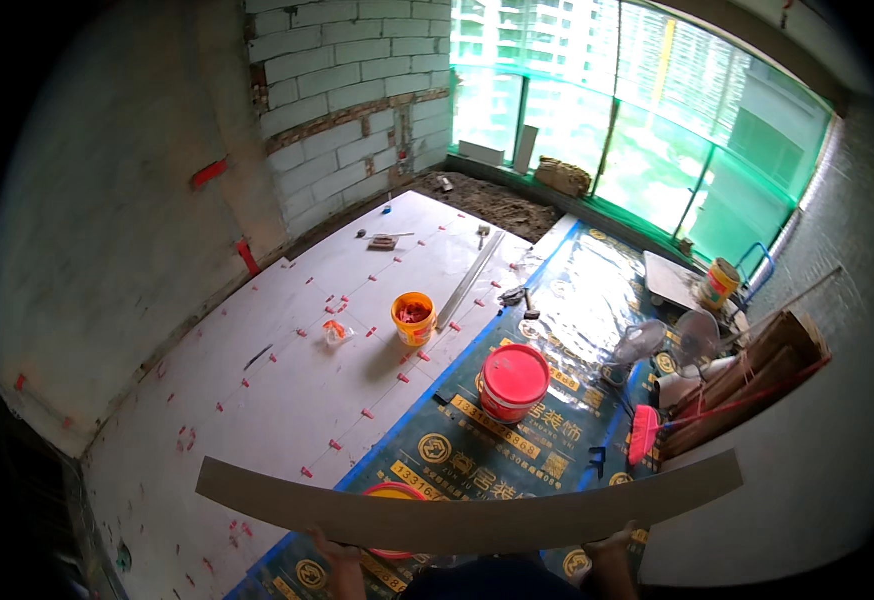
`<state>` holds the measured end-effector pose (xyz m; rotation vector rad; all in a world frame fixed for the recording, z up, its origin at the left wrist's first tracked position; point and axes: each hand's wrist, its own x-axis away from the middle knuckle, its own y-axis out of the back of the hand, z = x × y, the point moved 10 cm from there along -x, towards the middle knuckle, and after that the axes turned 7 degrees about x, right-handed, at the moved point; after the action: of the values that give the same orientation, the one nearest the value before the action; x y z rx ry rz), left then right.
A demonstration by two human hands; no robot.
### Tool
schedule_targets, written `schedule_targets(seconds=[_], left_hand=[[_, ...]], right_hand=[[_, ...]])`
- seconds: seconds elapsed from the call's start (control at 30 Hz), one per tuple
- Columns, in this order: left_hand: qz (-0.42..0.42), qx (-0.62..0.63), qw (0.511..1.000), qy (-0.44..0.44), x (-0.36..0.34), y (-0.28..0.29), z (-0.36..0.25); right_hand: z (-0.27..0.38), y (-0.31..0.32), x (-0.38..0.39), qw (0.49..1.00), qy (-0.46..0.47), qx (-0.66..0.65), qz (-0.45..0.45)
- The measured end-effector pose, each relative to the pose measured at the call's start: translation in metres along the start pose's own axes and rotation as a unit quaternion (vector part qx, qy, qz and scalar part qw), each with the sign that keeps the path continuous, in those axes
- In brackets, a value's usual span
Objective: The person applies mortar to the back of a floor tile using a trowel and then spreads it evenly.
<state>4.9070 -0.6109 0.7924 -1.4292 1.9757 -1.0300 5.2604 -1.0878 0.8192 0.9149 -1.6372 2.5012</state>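
Note:
A long grey-brown slab point(477, 522) spans the lower part of the head view, its ends curved upward by the lens. Both my hands grip its near edge. My left hand point(337, 550) is closed on it left of the middle, and my right hand point(612, 550) holds it further right. Their fingers partly disappear behind the slab. Beneath it, a bucket with a red and yellow rim point(395, 491) is mostly covered. Ahead stands a red lidded bucket point(514, 383) on the printed floor sheet point(477, 440).
Pale floor tiles point(187, 370) with red levelling clips lie left. A yellow bucket of clips point(414, 318) stands beside a metal straightedge point(472, 280). A mallet point(529, 305) rests nearby. At right are a fan point(697, 340), a pink broom point(644, 433) and folded cardboard point(757, 370).

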Motion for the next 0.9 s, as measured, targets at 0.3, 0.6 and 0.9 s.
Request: schedule_targets(seconds=[0.3,0.6,0.9], left_hand=[[-0.115,0.075,0.99,-0.037,0.037,-0.012,0.099],[-0.395,-0.373,0.833,0.108,0.097,0.02,0.207],[-0.278,-0.749,0.415,0.435,0.091,0.101,0.325]], right_hand=[[0.018,0.018,-0.222,0.95,-0.191,0.17,-0.182],[-0.01,0.02,-0.436,0.923,-0.183,0.302,-0.154],[-0.086,0.087,-0.571,0.832,-0.117,0.488,-0.236]])
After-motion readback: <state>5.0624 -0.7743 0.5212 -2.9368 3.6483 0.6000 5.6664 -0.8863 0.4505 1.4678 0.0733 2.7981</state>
